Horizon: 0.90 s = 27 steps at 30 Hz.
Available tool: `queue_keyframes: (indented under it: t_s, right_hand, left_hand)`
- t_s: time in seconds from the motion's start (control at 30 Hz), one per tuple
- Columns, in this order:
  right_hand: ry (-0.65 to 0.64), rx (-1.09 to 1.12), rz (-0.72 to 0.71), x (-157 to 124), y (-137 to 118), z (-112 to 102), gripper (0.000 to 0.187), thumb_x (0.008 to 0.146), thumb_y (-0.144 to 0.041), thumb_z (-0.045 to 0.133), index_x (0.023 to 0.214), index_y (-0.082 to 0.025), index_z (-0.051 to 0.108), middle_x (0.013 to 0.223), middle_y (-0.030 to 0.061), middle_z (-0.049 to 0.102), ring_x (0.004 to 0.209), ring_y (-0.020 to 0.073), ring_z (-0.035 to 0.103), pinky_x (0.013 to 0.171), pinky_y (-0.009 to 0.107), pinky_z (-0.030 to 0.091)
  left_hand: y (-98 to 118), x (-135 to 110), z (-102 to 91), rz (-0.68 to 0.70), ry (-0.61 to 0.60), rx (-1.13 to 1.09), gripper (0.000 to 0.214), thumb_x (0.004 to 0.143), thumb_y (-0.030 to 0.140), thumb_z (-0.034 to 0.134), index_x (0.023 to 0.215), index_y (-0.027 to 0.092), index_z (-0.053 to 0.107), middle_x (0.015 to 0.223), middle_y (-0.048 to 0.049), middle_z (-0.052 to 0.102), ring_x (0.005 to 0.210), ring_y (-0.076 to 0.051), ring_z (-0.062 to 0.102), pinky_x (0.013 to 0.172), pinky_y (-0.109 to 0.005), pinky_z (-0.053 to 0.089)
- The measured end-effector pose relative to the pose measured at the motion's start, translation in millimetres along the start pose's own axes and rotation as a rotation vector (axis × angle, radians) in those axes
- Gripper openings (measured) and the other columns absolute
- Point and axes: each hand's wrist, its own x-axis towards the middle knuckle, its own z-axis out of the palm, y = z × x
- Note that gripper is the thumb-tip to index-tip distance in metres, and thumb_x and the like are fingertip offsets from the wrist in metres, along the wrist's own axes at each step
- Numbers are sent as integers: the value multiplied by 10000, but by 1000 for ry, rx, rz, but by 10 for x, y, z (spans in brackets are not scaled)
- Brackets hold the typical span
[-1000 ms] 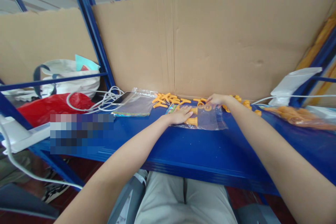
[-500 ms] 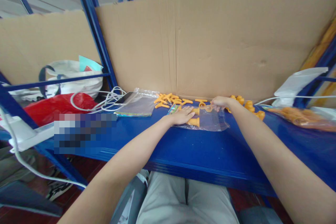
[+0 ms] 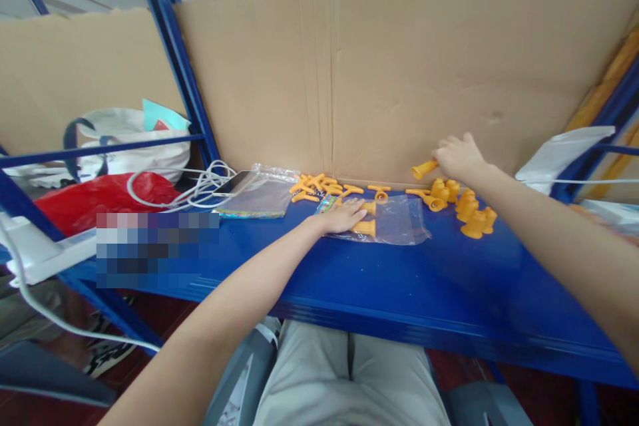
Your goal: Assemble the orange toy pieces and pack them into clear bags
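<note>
My left hand [image 3: 344,215] lies flat on a clear plastic bag [image 3: 402,223], fingers stretched out. Inside the bag an orange flared piece [image 3: 364,229] shows beside my fingers. My right hand [image 3: 458,158] is raised above the table near the cardboard, its fingers closed on an orange flared plastic piece [image 3: 424,169] that points left. Below it, more orange flared cups [image 3: 469,206] stand in a loose group. Behind the bag are one orange T-shaped piece [image 3: 379,189] and, farther left, a pile of orange T-shaped pieces [image 3: 314,185].
Clear flat bags [image 3: 257,196] lie left of the pile, beside white cables [image 3: 202,183] and a red plastic bag [image 3: 110,196]. A cardboard sheet [image 3: 409,73] walls the back of the blue table [image 3: 369,293]. A white plastic bag [image 3: 559,156] is at right.
My right hand has left the clear bag and moved up and right; it now holds an orange flared piece. My left hand stays flat on the bag.
</note>
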Motion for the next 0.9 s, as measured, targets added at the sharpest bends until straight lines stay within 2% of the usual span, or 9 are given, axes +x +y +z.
queue_keyframes:
  t_s: [0.07, 0.23, 0.3, 0.37, 0.43, 0.53, 0.67, 0.77, 0.9]
  right_hand:
    - [23, 25, -5, -42, 92, -33, 263, 864, -66, 423, 938, -80, 676, 1090, 214, 629, 1117, 279, 489, 877, 445, 296]
    - [-291, 220, 115, -190, 56, 3, 266, 738, -31, 546, 907, -169, 699, 919, 108, 690, 947, 259, 589, 959, 606, 200]
    - [-321, 297, 84, -296, -65, 94, 250, 710, -45, 577, 844, -212, 706, 882, 68, 695, 918, 259, 607, 959, 601, 239]
    - [-295, 369, -14, -396, -197, 218, 132, 715, -114, 623, 773, -208, 696, 821, 58, 693, 861, 258, 625, 914, 542, 344]
    - [-303, 450, -129, -459, -299, 331, 93, 720, -125, 624, 721, -194, 686, 739, 57, 685, 764, 234, 635, 804, 430, 436]
    - [-223, 585, -226, -481, -367, 396, 114, 730, -119, 610, 726, -199, 690, 743, 59, 694, 724, 216, 634, 690, 329, 449]
    - [-167, 729, -308, -480, -405, 307, 136, 773, -191, 582, 794, -218, 714, 766, 39, 713, 690, 196, 627, 636, 290, 433]
    - [-159, 742, -275, -506, -480, 229, 193, 808, -264, 542, 821, -207, 727, 721, 26, 709, 622, 177, 610, 597, 273, 411]
    - [-52, 542, -156, -557, -613, 173, 274, 852, -316, 488, 813, -188, 727, 683, 44, 701, 631, 185, 620, 583, 267, 367]
  left_hand:
    - [-2, 5, 2, 3, 5, -6, 659, 939, 492, 114, 1494, 140, 153, 1570, -50, 76, 1450, -181, 21, 1171, -382, 53]
    - [-18, 15, 20, -4, 30, -29, 645, 939, 501, 132, 1492, 171, 171, 1568, -34, 94, 1449, -190, 38, 1170, -401, 78]
    - [-22, 8, 19, 1, 40, -24, 642, 939, 494, 140, 1489, 166, 184, 1566, -36, 112, 1448, -190, 59, 1170, -392, 85]
    - [-29, 0, 12, 21, 51, -15, 645, 936, 501, 153, 1482, 163, 213, 1560, -42, 146, 1446, -192, 98, 1170, -372, 95]
    - [-44, -4, 2, 34, 83, -10, 640, 936, 499, 163, 1474, 160, 238, 1554, -51, 183, 1440, -194, 141, 1168, -355, 112]
    - [-77, 10, -9, 15, 157, -19, 621, 946, 460, 156, 1464, 134, 261, 1543, -78, 227, 1430, -193, 192, 1160, -342, 145]
    - [-106, 30, -16, -14, 199, -32, 579, 955, 422, 170, 1409, 118, 364, 1506, -101, 328, 1407, -209, 265, 1151, -359, 175]
    - [-102, 15, -32, 47, 174, -65, 540, 960, 386, 173, 1302, 117, 493, 1428, -104, 462, 1335, -205, 395, 1119, -334, 252]
    - [-83, -17, -60, 77, 183, -128, 556, 963, 383, 153, 1230, 100, 550, 1362, -116, 532, 1257, -210, 481, 1070, -324, 329]
